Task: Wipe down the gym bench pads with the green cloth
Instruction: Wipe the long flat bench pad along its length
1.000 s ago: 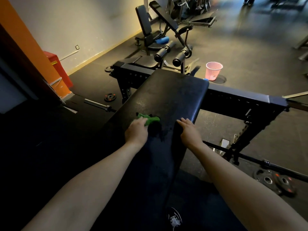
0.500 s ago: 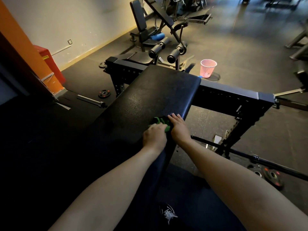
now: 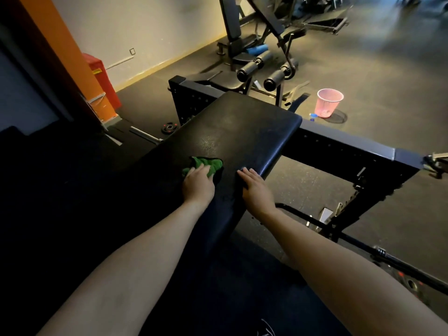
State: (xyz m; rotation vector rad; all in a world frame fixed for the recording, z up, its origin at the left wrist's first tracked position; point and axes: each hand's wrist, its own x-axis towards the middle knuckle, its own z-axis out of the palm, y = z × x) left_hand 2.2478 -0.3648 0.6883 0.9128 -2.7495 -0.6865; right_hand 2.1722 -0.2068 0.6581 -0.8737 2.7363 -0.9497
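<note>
Left hand (image 3: 197,184) flat on green cloth (image 3: 206,163), right hand (image 3: 257,190) flat on bench pad (image 3: 242,127) (pink basket (image 3: 328,103): contents unclear).

Looked like grainy black vinyl on the bench pad (image 3: 242,132), bit glossy in the lit patch. Fuzzy matt fabric for the green cloth (image 3: 211,163). Matt dark painted metal on the frame (image 3: 351,144), speckled rubbery floor (image 3: 303,185), pink plastic mesh bin (image 3: 328,103).

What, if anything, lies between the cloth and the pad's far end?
Nothing visible. The left hand presses the cloth on the pad, which is bare ahead. The right hand rests beside it, not ahead.
</note>
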